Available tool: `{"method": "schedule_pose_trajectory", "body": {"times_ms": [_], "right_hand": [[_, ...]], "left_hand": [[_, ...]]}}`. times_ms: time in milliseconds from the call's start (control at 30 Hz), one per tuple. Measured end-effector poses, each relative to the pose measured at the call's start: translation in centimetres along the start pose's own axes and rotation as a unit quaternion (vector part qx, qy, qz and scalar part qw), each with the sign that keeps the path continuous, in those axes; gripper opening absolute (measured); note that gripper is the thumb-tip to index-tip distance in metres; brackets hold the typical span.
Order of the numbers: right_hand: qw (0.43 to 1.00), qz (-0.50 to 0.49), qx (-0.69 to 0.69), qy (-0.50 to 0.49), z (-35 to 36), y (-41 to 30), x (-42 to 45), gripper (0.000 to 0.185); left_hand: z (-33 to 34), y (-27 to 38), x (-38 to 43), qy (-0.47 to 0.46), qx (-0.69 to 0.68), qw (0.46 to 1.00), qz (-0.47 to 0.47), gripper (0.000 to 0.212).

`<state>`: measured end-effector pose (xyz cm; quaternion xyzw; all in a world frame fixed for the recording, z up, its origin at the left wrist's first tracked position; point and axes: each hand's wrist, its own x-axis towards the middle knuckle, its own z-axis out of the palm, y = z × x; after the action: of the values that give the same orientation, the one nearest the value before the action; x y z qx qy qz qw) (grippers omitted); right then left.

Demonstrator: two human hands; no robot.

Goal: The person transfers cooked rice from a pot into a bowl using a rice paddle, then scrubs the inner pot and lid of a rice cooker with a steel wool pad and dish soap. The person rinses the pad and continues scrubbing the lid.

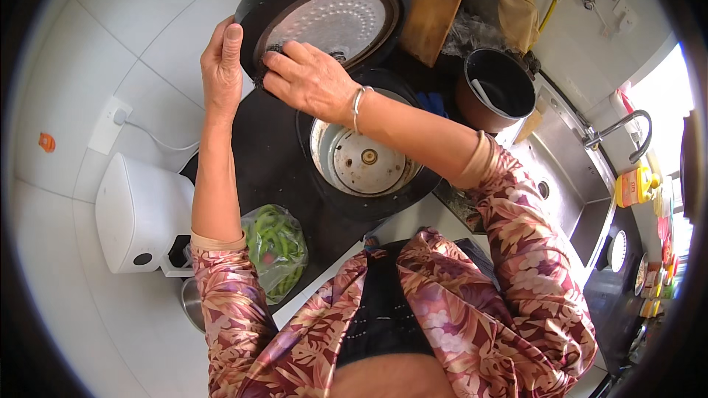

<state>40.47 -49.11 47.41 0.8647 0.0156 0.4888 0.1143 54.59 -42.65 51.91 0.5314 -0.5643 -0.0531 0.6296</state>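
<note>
A rice cooker stands on the dark counter with its lid (326,14) raised, the dimpled metal inner plate (348,16) facing me. My left hand (221,66) grips the lid's left edge, thumb on the near side. In my right hand (307,80) is a dark scouring pad (259,74), mostly hidden by the fingers, pressed at the lower left rim of the plate. Below my right forearm the cooker body (359,204) is open, with no inner pot in it. Brown stains mark its round heating plate (354,160).
At the right, a dark inner pot (495,88) with a white utensil stands beside the steel sink (553,171) and tap (619,132). A wooden board (434,5) leans behind the lid. A bag of green peppers (274,249) and a white appliance (141,213) are at the left.
</note>
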Motion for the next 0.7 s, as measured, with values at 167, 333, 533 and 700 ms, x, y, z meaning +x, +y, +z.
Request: {"method": "schedule_pose_trajectory", "body": {"times_ms": [167, 333, 533, 700], "right_hand": [[0.989, 0.000, -0.043, -0.139, 2.8, 1.0, -5.4, 0.006], [0.999, 0.003, -0.008, -0.044, -0.9, 0.2, -1.1, 0.012], [0.985, -0.021, -0.063, -0.161, 2.2, 1.0, -5.3, 0.007], [1.000, -0.006, 0.018, -0.018, -0.6, -0.5, -0.8, 0.012]], "left_hand": [[1.3, 0.1, 0.7, -0.013, 0.008, 1.000, -0.018, 0.049], [0.0, 0.3, -0.5, 0.002, 0.013, 1.000, -0.017, 0.050], [1.0, 0.1, 0.4, -0.002, 0.013, 1.000, -0.019, 0.051], [0.1, 0.5, -0.9, -0.002, 0.013, 1.000, -0.015, 0.050]]}}
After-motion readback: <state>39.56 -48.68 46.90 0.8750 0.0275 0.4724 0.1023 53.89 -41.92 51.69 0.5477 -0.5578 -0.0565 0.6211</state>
